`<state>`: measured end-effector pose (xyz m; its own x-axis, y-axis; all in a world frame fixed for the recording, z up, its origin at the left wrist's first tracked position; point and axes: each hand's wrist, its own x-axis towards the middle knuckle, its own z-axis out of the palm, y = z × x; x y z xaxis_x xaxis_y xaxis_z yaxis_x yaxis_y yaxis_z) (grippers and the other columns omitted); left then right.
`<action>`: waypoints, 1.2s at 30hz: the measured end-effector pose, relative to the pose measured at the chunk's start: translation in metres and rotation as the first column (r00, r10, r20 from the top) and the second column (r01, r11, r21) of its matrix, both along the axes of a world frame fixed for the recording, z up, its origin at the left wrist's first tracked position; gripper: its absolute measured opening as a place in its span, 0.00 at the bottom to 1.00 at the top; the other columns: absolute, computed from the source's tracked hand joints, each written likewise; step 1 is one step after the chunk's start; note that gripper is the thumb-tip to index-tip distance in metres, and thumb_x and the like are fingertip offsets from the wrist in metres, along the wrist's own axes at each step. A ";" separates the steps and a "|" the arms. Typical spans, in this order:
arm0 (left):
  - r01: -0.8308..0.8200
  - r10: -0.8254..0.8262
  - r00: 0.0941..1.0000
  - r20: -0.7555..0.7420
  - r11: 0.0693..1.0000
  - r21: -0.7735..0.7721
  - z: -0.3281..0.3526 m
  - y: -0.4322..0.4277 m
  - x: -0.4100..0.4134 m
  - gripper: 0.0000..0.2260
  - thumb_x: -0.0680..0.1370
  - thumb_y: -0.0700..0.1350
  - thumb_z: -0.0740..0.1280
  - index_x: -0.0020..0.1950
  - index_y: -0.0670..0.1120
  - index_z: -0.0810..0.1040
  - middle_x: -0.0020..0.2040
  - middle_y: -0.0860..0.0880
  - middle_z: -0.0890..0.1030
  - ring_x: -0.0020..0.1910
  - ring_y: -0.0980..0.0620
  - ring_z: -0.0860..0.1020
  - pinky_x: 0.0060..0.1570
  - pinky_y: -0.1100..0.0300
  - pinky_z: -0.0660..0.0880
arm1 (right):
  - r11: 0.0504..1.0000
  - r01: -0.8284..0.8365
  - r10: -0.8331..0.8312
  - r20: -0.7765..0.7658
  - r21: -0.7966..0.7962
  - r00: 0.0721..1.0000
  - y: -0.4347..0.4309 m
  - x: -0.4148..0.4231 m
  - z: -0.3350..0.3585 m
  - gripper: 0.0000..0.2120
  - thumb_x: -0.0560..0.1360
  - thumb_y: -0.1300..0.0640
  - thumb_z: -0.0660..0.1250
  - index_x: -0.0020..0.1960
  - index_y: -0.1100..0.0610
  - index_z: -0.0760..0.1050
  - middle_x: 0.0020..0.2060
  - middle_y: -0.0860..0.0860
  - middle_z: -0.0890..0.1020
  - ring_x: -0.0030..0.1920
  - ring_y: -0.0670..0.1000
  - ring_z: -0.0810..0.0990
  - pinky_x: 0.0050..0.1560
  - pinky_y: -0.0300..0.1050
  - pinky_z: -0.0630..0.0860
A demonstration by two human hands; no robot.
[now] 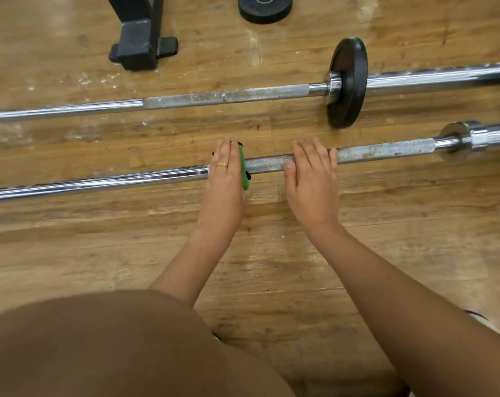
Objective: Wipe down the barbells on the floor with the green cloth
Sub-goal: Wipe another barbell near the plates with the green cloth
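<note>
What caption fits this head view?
Left hand presses the green cloth onto the near barbell; right hand rests flat on its knurled shaft.

We see a floor (271,253) made of wood. It is brown, worn and scratched, with pale dusty marks. The near barbell (386,150) is metal. Its left part is smooth and shiny like a mirror. Its middle part is dull grey and rough, with tiny bumps and dark spots. The far barbell (185,100) looks the same to us, shiny at the ends and rough and dull in the middle. The plate (347,81) on it is black and matt, a bit like rubber. The green cloth (244,173) looks soft and not shiny. The ring (222,165) is bright, shiny gold.
</note>
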<state>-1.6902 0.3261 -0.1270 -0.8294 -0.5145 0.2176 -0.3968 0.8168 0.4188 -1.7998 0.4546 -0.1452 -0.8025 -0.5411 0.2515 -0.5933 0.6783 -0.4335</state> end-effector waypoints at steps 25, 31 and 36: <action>-0.002 0.002 1.000 -0.015 1.000 -0.001 -0.004 0.024 0.045 0.26 0.79 0.28 0.62 0.77 0.35 0.65 0.78 0.38 0.65 0.79 0.40 0.60 0.77 0.46 0.60 | 0.998 0.048 -0.047 0.024 -0.036 0.999 0.029 0.043 -0.007 0.23 0.85 0.53 0.53 0.78 0.57 0.63 0.76 0.51 0.67 0.80 0.53 0.56 0.79 0.51 0.40; 0.203 -0.200 0.979 0.033 0.969 -0.138 -0.010 0.013 0.061 0.25 0.80 0.34 0.69 0.76 0.36 0.68 0.76 0.39 0.69 0.77 0.40 0.65 0.74 0.42 0.65 | 0.999 0.054 -0.054 -0.016 0.007 0.998 0.037 0.051 0.000 0.22 0.84 0.52 0.53 0.75 0.59 0.69 0.73 0.52 0.73 0.77 0.54 0.62 0.79 0.54 0.39; 0.147 -0.151 0.988 -0.019 0.978 -0.149 -0.016 0.032 0.068 0.26 0.77 0.32 0.60 0.77 0.35 0.65 0.77 0.39 0.66 0.78 0.40 0.62 0.76 0.43 0.61 | 0.992 0.056 -0.051 -0.045 0.114 0.998 0.023 0.030 0.009 0.25 0.83 0.49 0.50 0.75 0.58 0.69 0.72 0.52 0.73 0.77 0.54 0.63 0.78 0.56 0.38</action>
